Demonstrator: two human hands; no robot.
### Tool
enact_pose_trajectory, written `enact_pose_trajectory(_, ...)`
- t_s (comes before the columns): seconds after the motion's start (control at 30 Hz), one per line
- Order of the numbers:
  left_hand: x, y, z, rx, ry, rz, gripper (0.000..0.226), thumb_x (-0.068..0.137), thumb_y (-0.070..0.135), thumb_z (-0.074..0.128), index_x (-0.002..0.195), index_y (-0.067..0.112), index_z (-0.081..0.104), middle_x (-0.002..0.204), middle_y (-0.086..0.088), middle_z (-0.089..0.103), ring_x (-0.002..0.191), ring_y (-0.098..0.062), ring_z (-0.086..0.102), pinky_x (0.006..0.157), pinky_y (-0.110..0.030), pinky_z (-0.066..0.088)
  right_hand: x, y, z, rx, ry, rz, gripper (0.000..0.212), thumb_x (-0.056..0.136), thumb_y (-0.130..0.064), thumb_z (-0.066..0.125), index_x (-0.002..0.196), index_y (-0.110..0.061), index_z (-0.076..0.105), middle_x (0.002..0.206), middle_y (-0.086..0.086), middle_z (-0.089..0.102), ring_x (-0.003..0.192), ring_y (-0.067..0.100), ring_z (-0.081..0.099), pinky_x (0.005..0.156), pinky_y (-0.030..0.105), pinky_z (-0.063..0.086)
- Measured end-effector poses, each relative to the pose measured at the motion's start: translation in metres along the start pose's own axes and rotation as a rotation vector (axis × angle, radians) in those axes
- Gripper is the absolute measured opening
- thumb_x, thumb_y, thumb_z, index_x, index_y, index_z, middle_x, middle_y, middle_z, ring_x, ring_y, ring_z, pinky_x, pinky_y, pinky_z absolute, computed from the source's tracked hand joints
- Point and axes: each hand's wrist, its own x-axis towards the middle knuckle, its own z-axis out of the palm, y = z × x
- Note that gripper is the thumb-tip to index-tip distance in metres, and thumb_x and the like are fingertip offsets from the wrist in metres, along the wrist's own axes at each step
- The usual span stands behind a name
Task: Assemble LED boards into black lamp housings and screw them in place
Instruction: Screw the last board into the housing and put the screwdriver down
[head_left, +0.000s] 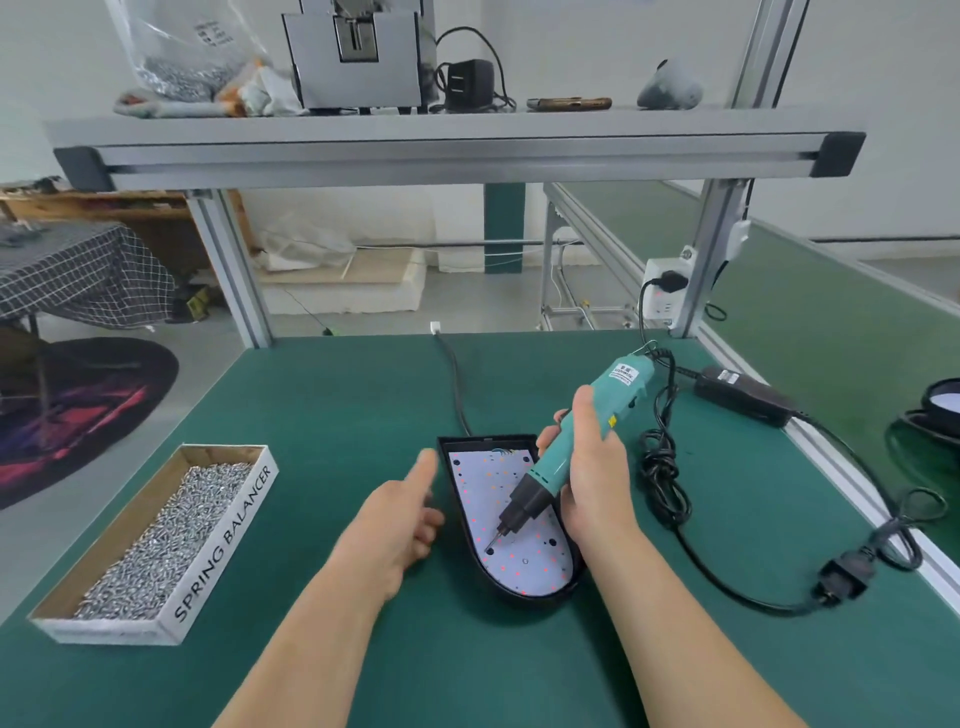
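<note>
Right hand (589, 467) grips the tilted screwdriver (548, 465), its tip on the board (488, 483) inside the housing (524, 603), lower centre. Left hand (400, 519), loosely curled with nothing seen in it, lies just left of the housing.

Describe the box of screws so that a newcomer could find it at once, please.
Start at the green work table. On its left part, left of the black lamp housing and the left hand, lies a long open cardboard box. It alone on the table is full of small silver screws and bears the words SPRING BALANCER on its white side.
</note>
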Motion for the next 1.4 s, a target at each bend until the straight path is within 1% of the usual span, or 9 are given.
enact_pose_trajectory(0.1, -0.004, 0.002, -0.021, -0.527, -0.1, -0.07, 0.019, 0.102, 0.003, 0.047, 0.111, -0.012, 0.052, 0.111, -0.036, 0.056, 0.089, -0.035, 0.065, 0.069, -0.034, 0.051, 0.001, 0.0, 0.0, -0.028, 0.018, -0.019, 0.04, 0.094, -0.053, 0.061, 0.088, -0.014, 0.054, 0.061, 0.004, 0.059, 0.052, 0.014, 0.051, 0.056, 0.029, 0.045)
enact_pose_trajectory(0.23, -0.013, -0.003, -0.039, -0.74, -0.248, -0.076, 0.036, 0.088, -0.026, 0.029, 0.118, -0.015, 0.046, 0.118, -0.041, 0.057, 0.102, -0.042, 0.07, 0.08, -0.039, 0.059, 0.0, 0.001, 0.0, -0.029, 0.021, -0.022, 0.039, 0.095, -0.052, 0.061, 0.089, -0.014, 0.054, 0.06, 0.004, 0.059, 0.051, 0.014, 0.051, 0.054, 0.027, 0.045)
enact_pose_trajectory(0.43, -0.021, -0.009, -0.046, -0.739, -0.364, 0.064, 0.041, 0.08, -0.021, 0.049, 0.12, -0.013, 0.043, 0.109, -0.045, 0.062, 0.103, -0.048, 0.068, 0.072, -0.038, 0.062, 0.0, -0.002, 0.0, 0.029, 0.026, -0.025, 0.044, 0.086, -0.057, 0.065, 0.087, -0.015, 0.054, 0.058, 0.003, 0.058, 0.052, 0.014, 0.052, 0.054, 0.028, 0.043)
enact_pose_trajectory(0.53, -0.023, -0.011, -0.047, -0.686, -0.303, 0.078, 0.023, 0.096, -0.011, 0.044, 0.119, -0.012, 0.044, 0.106, -0.042, 0.065, 0.1, -0.044, 0.071, 0.069, -0.032, 0.062, -0.001, -0.004, -0.001, 0.074, 0.029, -0.049, 0.038, 0.094, -0.052, 0.064, 0.083, -0.016, 0.053, 0.056, -0.003, 0.057, 0.05, 0.012, 0.052, 0.048, 0.024, 0.044)
enact_pose_trajectory(0.63, -0.021, -0.014, -0.043, -0.492, -0.142, 0.102, 0.018, 0.104, 0.011, 0.051, 0.102, -0.007, 0.053, 0.087, -0.028, 0.073, 0.075, -0.026, 0.077, 0.052, -0.021, 0.057, -0.002, -0.006, 0.0, 0.103, 0.032, -0.054, 0.037, 0.096, -0.049, 0.063, 0.082, -0.017, 0.053, 0.054, -0.007, 0.057, 0.049, 0.01, 0.051, 0.047, 0.023, 0.044)
enact_pose_trajectory(0.77, -0.02, -0.016, -0.041, -0.289, -0.03, 0.16, 0.026, 0.097, 0.026, 0.064, 0.085, 0.002, 0.067, 0.062, -0.009, 0.068, 0.046, -0.01, 0.061, 0.039, -0.015, 0.045, -0.003, -0.007, 0.0, 0.102, 0.039, -0.055, 0.036, 0.096, -0.049, 0.062, 0.082, -0.017, 0.053, 0.054, -0.007, 0.056, 0.05, 0.01, 0.051, 0.051, 0.024, 0.044)
enact_pose_trajectory(0.97, -0.024, -0.009, -0.037, -0.452, -0.023, 0.177, 0.014, 0.092, 0.007, 0.068, 0.091, -0.007, 0.073, 0.075, -0.019, 0.073, 0.064, -0.017, 0.074, 0.053, -0.015, 0.055, -0.004, -0.008, 0.001, 0.105, 0.04, -0.058, 0.035, 0.096, -0.048, 0.063, 0.083, -0.017, 0.053, 0.055, -0.008, 0.056, 0.051, 0.01, 0.051, 0.052, 0.023, 0.044)
enact_pose_trajectory(1.17, -0.029, -0.004, -0.041, -0.533, -0.14, 0.154, 0.02, 0.096, -0.003, 0.052, 0.102, -0.017, 0.066, 0.096, -0.034, 0.071, 0.088, -0.033, 0.076, 0.063, -0.022, 0.059, -0.005, -0.01, 0.0, 0.109, 0.054, -0.057, 0.036, 0.096, -0.049, 0.063, 0.082, -0.017, 0.053, 0.054, -0.007, 0.056, 0.05, 0.009, 0.052, 0.048, 0.021, 0.045)
enact_pose_trajectory(1.4, -0.038, 0.0, -0.035, -0.57, -0.271, 0.181, 0.016, 0.102, -0.005, 0.041, 0.104, -0.012, 0.055, 0.098, -0.032, 0.072, 0.092, -0.031, 0.075, 0.065, -0.022, 0.06, -0.005, -0.011, 0.0, 0.144, 0.055, -0.063, 0.035, 0.095, -0.047, 0.064, 0.082, -0.017, 0.053, 0.055, -0.01, 0.057, 0.049, 0.009, 0.052, 0.046, 0.02, 0.045)
